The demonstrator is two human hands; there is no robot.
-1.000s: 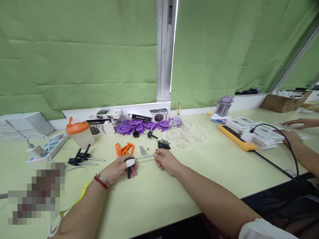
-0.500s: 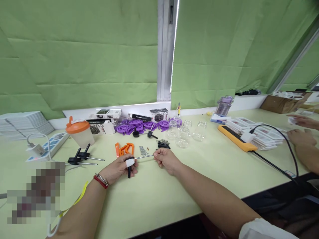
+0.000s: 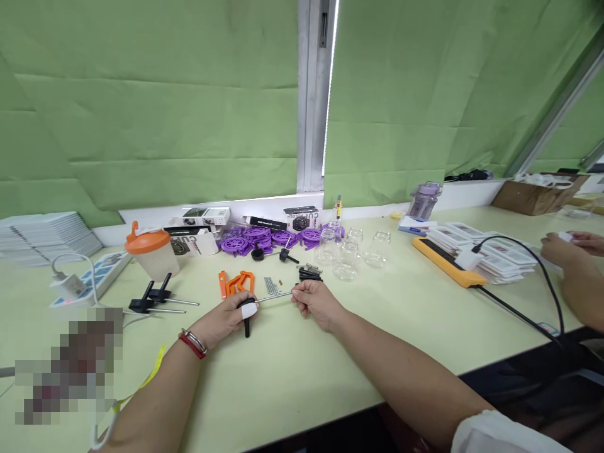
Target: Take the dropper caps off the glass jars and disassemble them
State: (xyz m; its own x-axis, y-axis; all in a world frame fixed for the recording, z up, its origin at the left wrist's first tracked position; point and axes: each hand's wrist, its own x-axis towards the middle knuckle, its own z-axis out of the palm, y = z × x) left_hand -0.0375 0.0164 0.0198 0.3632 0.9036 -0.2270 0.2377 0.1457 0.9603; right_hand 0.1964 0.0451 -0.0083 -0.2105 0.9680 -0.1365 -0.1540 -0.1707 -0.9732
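My left hand [image 3: 225, 319], a white wrap on its thumb, is closed around a black plastic piece with a handle [image 3: 247, 328] and a thin metal rod [image 3: 274, 297]. The rod points right, and my right hand [image 3: 315, 304] pinches its far end. Whether a small item sits in that pinch, I cannot tell. Just beyond lie orange plastic parts [image 3: 240, 283], several screws [image 3: 271, 286], a tiny brass-coloured piece [image 3: 280, 282], and black pins [image 3: 309, 275] beside small springs [image 3: 309, 268]. Two similar black pieces with rods [image 3: 160, 294] rest to the left.
Purple plastic parts [image 3: 257, 239], printed boxes [image 3: 193, 242] and glass jars [image 3: 346, 264] stand along the back. An orange-lidded cup [image 3: 153, 251] and a power strip [image 3: 97, 277] are left. Right are a yellow power strip [image 3: 448, 264], stacked white cards [image 3: 491, 251] and a co-worker's hands [image 3: 569, 251].
My hands hold nearly the same pose; the black piece's handle has shifted slightly right. At the far right, the co-worker's hands have come together around a small white item.
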